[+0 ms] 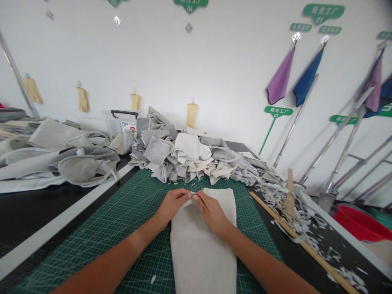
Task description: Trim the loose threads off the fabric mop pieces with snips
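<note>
An off-white terry fabric piece (202, 249) lies flat on the green gridded cutting mat (134, 216), its far end bunched between my hands. My left hand (173, 204) and my right hand (211, 213) meet at that far edge, their fingertips close together and pinching the cloth. A small pale shred sticks up between the fingertips. Another white scrap (153, 279) lies on the mat to the left of the fabric.
Heaps of grey and cream fabric pieces (183, 153) rise beyond the mat, with more at the left (61, 153). To the right lie a long wooden strip (294, 228) and shredded scraps (306, 220). A red basin (361, 222) and metal poles (337, 143) stand further right.
</note>
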A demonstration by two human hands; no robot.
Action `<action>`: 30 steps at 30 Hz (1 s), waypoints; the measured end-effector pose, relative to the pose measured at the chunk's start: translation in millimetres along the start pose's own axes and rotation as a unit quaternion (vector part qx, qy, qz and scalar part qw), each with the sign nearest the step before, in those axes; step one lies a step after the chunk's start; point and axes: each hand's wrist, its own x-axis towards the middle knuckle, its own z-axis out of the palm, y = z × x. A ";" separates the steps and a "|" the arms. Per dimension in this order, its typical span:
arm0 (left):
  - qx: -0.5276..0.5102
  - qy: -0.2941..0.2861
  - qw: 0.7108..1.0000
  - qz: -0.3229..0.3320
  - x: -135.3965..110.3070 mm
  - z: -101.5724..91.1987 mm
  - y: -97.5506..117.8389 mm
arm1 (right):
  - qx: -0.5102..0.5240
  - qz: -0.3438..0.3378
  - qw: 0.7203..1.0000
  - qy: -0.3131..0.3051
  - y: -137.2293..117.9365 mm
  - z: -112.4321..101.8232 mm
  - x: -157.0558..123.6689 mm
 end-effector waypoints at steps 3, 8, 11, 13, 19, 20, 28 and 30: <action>0.002 0.001 1.000 -0.001 0.1 -0.3 -0.3 | 0.001 0.004 1.000 0.001 0.2 0.1 0.2; 0.005 -0.001 1.000 -0.002 -0.4 -0.4 0.6 | 0.002 0.012 1.000 0.002 -0.3 -0.2 0.2; 0.007 -0.008 1.000 -0.001 -0.6 0.2 1.6 | 0.003 0.013 1.000 0.001 -1.5 -0.6 0.4; 0.008 -0.011 1.000 0.001 -0.5 0.6 1.9 | 0.002 0.013 1.000 0.000 -2.2 -0.8 0.4; 0.006 -0.009 1.000 -0.002 0.4 0.5 -0.1 | 0.002 0.005 1.000 0.001 -1.5 -0.5 -0.6; 0.005 -0.011 1.000 0.001 0.6 0.4 -0.7 | 0.002 0.003 1.000 0.002 -1.0 -0.3 -0.6; 0.008 -0.014 1.000 -0.003 0.7 1.0 -1.7 | 0.002 -0.003 1.000 0.003 0.6 0.6 -0.4; 0.013 -0.012 1.000 -0.003 0.1 1.2 -1.0 | 0.002 -0.003 1.000 0.006 0.8 0.8 -0.5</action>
